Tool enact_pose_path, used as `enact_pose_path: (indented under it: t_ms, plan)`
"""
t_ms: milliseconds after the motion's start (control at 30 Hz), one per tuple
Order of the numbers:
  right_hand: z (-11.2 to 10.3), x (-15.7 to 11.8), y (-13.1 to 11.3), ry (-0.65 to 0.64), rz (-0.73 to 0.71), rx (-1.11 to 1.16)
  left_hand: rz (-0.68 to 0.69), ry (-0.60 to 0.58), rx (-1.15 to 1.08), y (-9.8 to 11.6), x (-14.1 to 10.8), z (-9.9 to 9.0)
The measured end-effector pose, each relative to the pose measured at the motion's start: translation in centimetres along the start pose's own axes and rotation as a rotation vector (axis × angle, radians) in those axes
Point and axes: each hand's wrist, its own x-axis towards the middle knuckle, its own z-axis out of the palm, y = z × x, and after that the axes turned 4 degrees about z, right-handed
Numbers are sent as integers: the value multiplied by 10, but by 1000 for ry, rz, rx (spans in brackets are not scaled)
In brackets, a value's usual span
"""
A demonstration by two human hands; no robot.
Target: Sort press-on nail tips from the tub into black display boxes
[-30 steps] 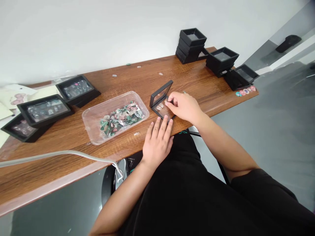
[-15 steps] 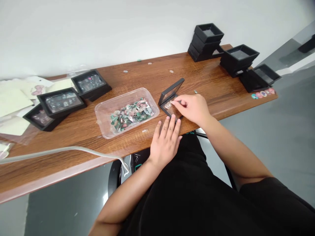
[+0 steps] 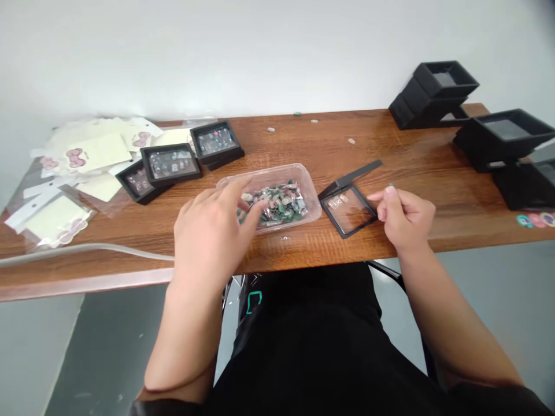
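My left hand hovers at the left end of a clear plastic box, thumb and fingers apart and nothing between them. Inside the box lies a heap of small green, pink and silvery pieces. Right of it, a black hinged frame rests unfolded on the wooden table, with a few small clear pieces at the upper left of its transparent film. Beside the frame's right corner is my right hand, fingers curled and pinched around a small greenish piece, mostly hidden.
Black frames holding small pieces sit behind and left of the box, near pale cards. More black frames are stacked at the right. A white cable crosses the front left.
My left hand has left the black frame and moved over to the plastic box. My right hand has drawn back to the frame's right side. The view has shifted.
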Motion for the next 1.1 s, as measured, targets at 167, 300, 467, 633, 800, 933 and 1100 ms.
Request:
enact_pose_path:
  t_ms: [167,300,467,633,800,933,1100]
  plan:
    - [-1,-3,0,-38,-67,-78,165,-223,37,-13,24,11]
    - [-4,-6,-3,-74,-141,-148,204,-224,75,-12,34,18]
    - [-7,-7,-6,-91,-225,-157,284,-173,131,-10,44,9]
    - [-8,-5,-3,-86,-278,-75,420,-179,102,2,55,6]
    - [-7,-4,0,-29,-253,-11,472,-360,28,12,66,23]
    - [-8,-5,-3,-66,-225,-15,473,-326,14,11,69,30]
    - [-9,-4,-7,-123,-170,-39,446,-397,-99,11,71,29]
